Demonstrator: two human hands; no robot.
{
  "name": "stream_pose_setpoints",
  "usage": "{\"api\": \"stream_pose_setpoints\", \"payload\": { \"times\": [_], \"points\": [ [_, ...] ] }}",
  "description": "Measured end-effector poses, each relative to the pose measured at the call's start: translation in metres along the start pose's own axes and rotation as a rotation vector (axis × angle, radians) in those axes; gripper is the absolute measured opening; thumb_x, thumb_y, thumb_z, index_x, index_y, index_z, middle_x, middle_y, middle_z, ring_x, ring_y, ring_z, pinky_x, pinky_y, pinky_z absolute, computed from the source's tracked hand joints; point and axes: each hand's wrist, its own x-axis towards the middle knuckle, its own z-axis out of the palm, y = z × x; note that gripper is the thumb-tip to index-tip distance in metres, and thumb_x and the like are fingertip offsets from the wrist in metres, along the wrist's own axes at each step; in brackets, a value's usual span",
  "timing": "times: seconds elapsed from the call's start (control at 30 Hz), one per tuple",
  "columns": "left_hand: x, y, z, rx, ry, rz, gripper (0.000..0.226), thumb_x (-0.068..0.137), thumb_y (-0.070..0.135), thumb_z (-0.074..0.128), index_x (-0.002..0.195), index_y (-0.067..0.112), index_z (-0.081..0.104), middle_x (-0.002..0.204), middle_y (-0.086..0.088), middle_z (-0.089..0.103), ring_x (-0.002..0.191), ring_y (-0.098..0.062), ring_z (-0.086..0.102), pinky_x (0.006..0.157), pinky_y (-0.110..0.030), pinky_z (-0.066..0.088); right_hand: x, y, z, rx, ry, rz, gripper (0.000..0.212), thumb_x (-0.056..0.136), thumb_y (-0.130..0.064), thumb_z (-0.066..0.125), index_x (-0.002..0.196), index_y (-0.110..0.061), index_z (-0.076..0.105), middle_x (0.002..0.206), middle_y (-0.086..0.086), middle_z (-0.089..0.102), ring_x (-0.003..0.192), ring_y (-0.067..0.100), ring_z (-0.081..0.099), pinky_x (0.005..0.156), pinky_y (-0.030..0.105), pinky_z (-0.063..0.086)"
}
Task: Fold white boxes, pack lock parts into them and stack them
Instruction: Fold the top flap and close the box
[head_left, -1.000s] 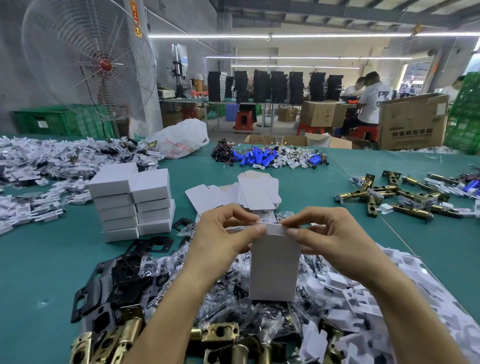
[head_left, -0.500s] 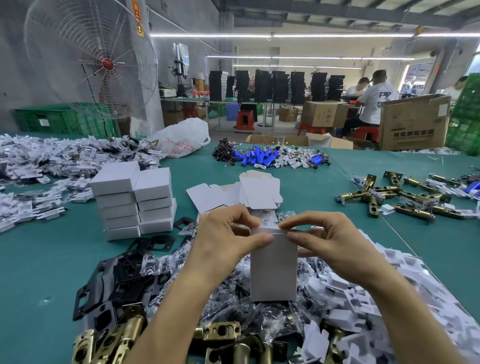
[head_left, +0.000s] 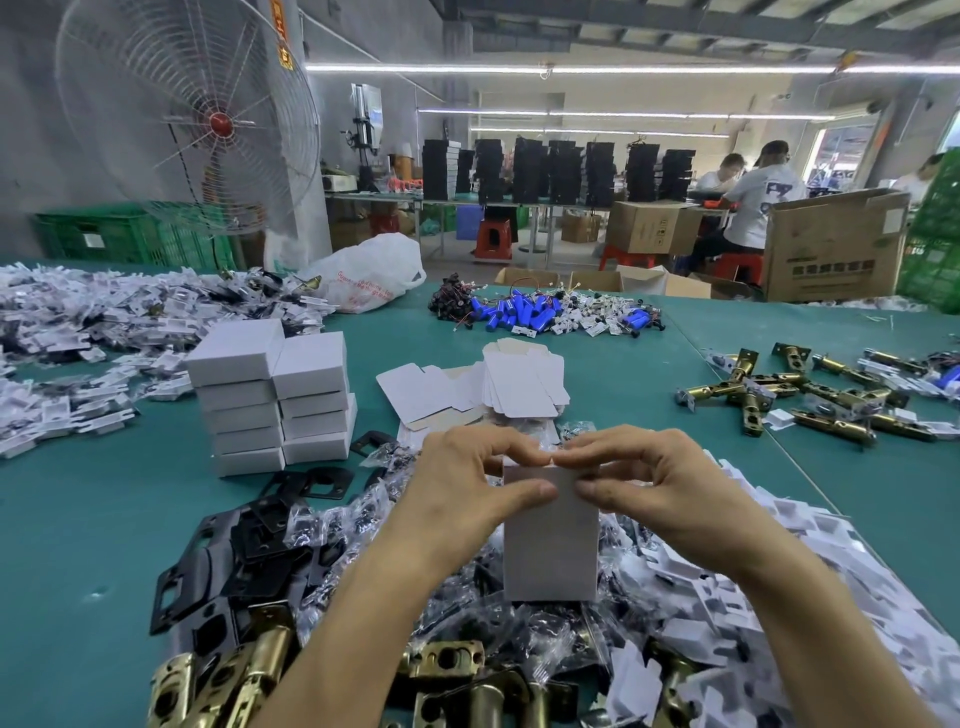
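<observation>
Upright box (head_left: 550, 540): matt white card, smooth. Stacked boxes (head_left: 311, 364) & flat blanks (head_left: 524, 384): same card; some blanks show brown backs. Table cover (head_left: 78, 519): teal, matt, even; fabric or mat, can't tell. Plates (head_left: 244, 551): black metal, satin, low sheen. Latches (head_left: 260, 670): brass-col. metal, glossy, reflective. Small bags (head_left: 343, 525): clear plastic film, crinkled, shiny. Cylinders (head_left: 519, 314): blue glossy wrap. Carton (head_left: 831, 244): brown cardboard, matt. Fan guard (head_left: 187, 114): thin pale wire.
</observation>
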Motion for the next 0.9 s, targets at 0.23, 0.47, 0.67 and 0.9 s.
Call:
{"api": "stream_pose_setpoints", "payload": {
  "times": [0.23, 0.47, 0.67, 0.9],
  "points": [
    [-0.002, 0.001, 0.0, -0.036, 0.026, -0.039, 0.021, 0.075, 0.02, 0.087, 0.074, 0.037, 0.075, 0.091, 0.025, 0.072, 0.083, 0.001, 0.069, 0.066, -0.017, 0.055, 0.0, 0.006, 0.004, 0.044, -0.019, 0.103, 0.038, 0.092, -0.004, 0.065, 0.101, -0.04, 0.075, 0.107, -0.001, 0.072, 0.09, 0.031, 0.073, 0.075, 0.05, 0.061],
    [0.003, 0.005, -0.003, -0.237, 0.103, -0.101, 0.038, 0.079, 0.038, 0.081, 0.113, 0.04, 0.065, 0.109, 0.013, 0.07, 0.094, -0.006, 0.071, 0.074, -0.022, 0.058, -0.001, -0.006, 0.001, 0.259, 0.272, 0.047, 0.032, 0.087, -0.003, 0.067, 0.105, -0.028, 0.075, 0.1, 0.012, 0.073, 0.076, 0.028, 0.074, 0.06, 0.046, 0.062],
    [0.0, 0.013, 0.003, -0.614, -0.083, -0.276, 0.048, 0.081, 0.051, 0.067, 0.124, 0.036, 0.05, 0.111, -0.008, 0.067, 0.08, -0.03, 0.075, 0.054, -0.041, 0.061, 0.005, -0.017, 0.005, 0.673, 0.466, 0.152, 0.029, 0.092, -0.008, 0.061, 0.116, -0.024, 0.065, 0.102, 0.017, 0.071, 0.075, 0.032, 0.074, 0.058, 0.034, 0.059],
    [0.004, 0.006, 0.001, -0.438, 0.187, -0.285, 0.017, 0.102, 0.034, 0.052, 0.111, 0.028, 0.039, 0.08, -0.003, 0.06, 0.042, -0.014, 0.051, 0.036, -0.029, 0.044, 0.011, -0.007, 0.052, 0.26, 0.312, 0.283, 0.032, 0.104, -0.024, 0.046, 0.134, -0.032, 0.052, 0.114, 0.007, 0.066, 0.087, 0.03, 0.073, 0.076, 0.046, 0.061]
  ]
}}
